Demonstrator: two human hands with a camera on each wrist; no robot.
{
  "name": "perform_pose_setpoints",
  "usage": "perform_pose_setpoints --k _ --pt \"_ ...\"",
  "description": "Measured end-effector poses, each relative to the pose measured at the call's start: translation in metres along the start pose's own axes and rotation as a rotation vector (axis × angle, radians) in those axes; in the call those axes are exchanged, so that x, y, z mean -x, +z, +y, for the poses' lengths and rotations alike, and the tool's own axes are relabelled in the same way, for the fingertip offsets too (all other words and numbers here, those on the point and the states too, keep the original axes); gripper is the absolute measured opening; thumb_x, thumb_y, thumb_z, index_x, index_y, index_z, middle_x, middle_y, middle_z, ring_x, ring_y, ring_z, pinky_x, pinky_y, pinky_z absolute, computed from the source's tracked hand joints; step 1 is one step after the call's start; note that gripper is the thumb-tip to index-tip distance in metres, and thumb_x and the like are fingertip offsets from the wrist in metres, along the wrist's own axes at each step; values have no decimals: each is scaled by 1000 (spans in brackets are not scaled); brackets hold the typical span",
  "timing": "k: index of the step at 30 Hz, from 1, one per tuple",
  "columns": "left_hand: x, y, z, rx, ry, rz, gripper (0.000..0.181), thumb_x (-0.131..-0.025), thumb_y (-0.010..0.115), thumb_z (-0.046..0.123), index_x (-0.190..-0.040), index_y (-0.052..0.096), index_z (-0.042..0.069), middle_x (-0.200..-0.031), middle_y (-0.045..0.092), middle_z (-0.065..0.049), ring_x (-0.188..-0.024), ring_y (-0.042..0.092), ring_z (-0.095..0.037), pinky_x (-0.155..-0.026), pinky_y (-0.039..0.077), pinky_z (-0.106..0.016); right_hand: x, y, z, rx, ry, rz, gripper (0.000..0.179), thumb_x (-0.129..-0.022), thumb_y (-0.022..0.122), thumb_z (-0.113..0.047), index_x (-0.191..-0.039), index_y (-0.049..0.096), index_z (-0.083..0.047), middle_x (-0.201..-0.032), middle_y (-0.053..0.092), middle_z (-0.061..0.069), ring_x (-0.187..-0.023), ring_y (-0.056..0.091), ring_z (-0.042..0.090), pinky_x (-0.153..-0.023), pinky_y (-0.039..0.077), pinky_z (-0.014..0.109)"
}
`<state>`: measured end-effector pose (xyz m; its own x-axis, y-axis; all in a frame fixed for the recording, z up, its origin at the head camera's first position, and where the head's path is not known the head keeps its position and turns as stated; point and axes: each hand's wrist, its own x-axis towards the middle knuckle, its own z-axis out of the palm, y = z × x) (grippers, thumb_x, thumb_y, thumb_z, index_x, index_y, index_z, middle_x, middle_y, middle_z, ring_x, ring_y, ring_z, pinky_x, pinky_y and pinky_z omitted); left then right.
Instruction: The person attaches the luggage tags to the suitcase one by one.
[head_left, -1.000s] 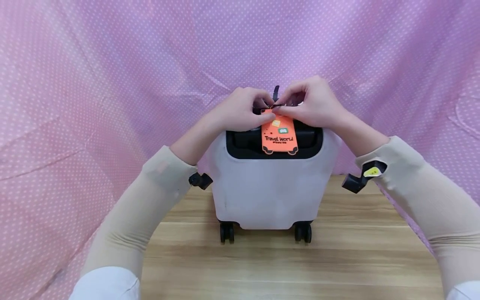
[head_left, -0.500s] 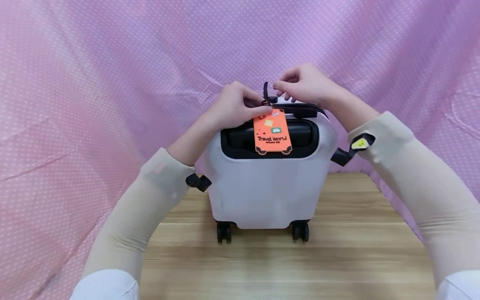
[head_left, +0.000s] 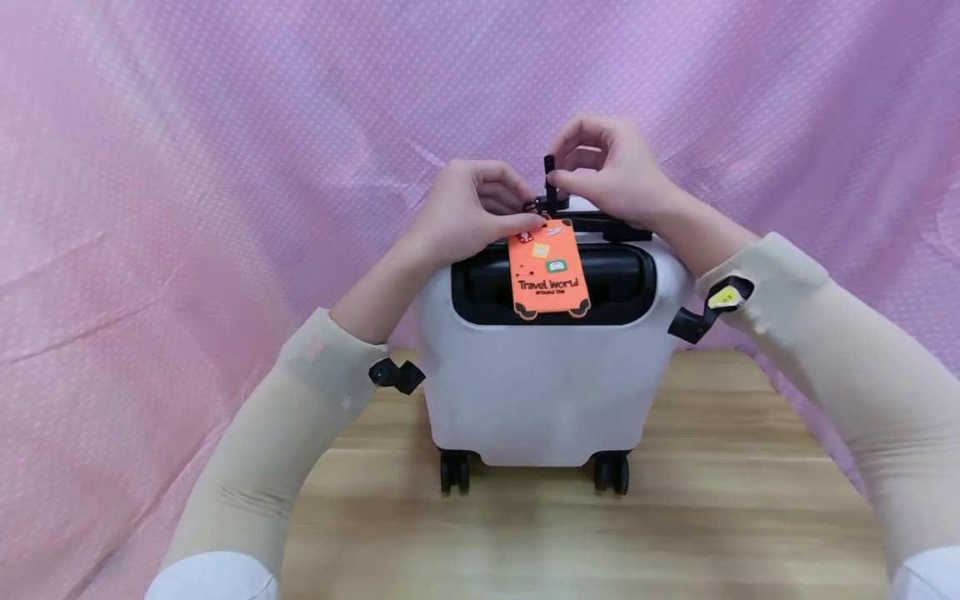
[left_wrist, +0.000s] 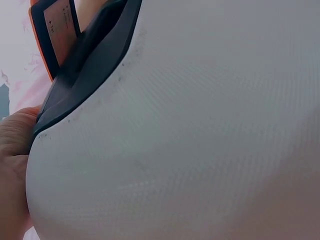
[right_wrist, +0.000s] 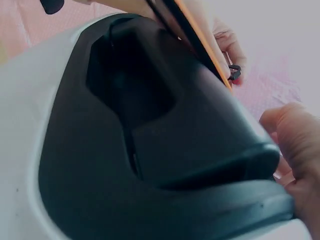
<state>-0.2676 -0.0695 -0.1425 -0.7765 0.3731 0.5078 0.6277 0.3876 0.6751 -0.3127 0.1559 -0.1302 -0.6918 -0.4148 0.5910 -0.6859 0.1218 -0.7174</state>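
Note:
An orange luggage tag [head_left: 551, 275] printed "Travel World" hangs over the black recessed handle [head_left: 618, 275] at the top of a white suitcase [head_left: 555, 392]. My left hand [head_left: 468, 208] pinches the tag's upper end beside its small black buckle [right_wrist: 235, 72]. From that end the black strap [head_left: 551, 175] stands upright, and my right hand [head_left: 618, 171] pinches it between thumb and fingers. In the left wrist view the back of the tag [left_wrist: 61, 30] shows a card window; most of the left hand [left_wrist: 15, 140] is cut off there. Suitcase parts hide the right fingertips in the right wrist view.
The suitcase stands on black caster wheels [head_left: 611, 473] on a wood-grain surface [head_left: 525, 542]. Pink dotted cloth [head_left: 300, 100] hangs behind and at both sides. Another black handle [head_left: 600, 223] runs along the suitcase behind the tag.
My right hand has left the tag's top, moved up and away, then come back onto the strap end. The left hand stays at the tag. Tag and suitcase have shifted slightly.

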Motion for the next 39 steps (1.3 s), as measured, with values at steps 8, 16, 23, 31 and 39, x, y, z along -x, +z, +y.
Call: perform_pose_setpoints --k 8,16,23,31,39 --pt "20 -1 -5 -37 -12 51 23 -85 92 16 -90 71 8 -89 80 -9 -84 78 -14 -82 59 -24 14 13 5 216 -101 -117 10 -90 69 6 -96 78 5 -89 77 -2 -84 72 6 -82 62 18" --pt "26 -4 -3 -42 46 107 20 -83 92 14 -91 76 5 -89 81 -11 -80 79 -16 -74 61 -22 16 18 2 233 -171 -177 11 -88 70 8 -94 78 3 -93 76 11 -87 70 8 -86 62 19" --pt "24 -9 0 -53 48 118 21 -84 92 15 -97 78 6 -92 82 -11 -81 80 -16 -76 62 -22 11 19 -3 156 -183 -205 7 -90 72 9 -95 76 8 -90 76 3 -83 72 11 -85 61 19" --pt "23 -11 2 -35 43 129 21 -84 91 12 -98 79 3 -93 82 -14 -79 80 -16 -76 64 -23 8 19 -4 137 -189 -200 6 -89 71 10 -95 74 8 -91 76 12 -82 74 11 -84 62 20" --pt "25 -8 1 -53 43 121 19 -87 88 12 -101 80 2 -96 82 -14 -84 82 -20 -78 65 -25 13 20 -3 133 -209 -181 6 -89 73 12 -92 71 7 -87 72 1 -83 72 12 -86 61 21"
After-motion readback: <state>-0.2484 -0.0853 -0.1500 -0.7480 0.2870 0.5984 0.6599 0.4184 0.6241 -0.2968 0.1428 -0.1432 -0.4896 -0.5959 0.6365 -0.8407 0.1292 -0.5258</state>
